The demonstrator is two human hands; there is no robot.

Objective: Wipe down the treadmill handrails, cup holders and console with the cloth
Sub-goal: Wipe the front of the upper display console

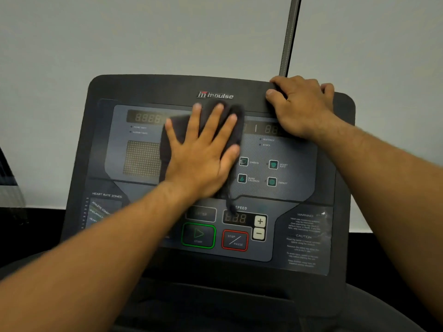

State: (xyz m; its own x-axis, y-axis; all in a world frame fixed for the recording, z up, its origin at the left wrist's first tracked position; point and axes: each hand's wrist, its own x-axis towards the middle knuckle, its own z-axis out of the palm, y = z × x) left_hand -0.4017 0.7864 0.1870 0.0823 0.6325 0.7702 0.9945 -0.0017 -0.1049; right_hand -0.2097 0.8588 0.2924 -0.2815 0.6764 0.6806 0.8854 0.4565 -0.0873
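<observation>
Against one console, two hands: left hand flattening one cloth, right hand gripping.

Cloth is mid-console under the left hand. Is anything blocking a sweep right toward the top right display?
Yes. The right hand grips the console's top edge and lies over the upper right display, directly in the path of the cloth pressed flat under the left hand. Lower down, the mode buttons are uncovered.

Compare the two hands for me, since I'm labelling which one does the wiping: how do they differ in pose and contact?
The left hand lies flat with fingers spread, pressing the dark cloth onto the console face; the right hand is curled over the console's top edge. The left hand covers the middle of the panel, the right hand its upper right corner. The right hand holds no cloth. Both are bare and touch the console.
</observation>
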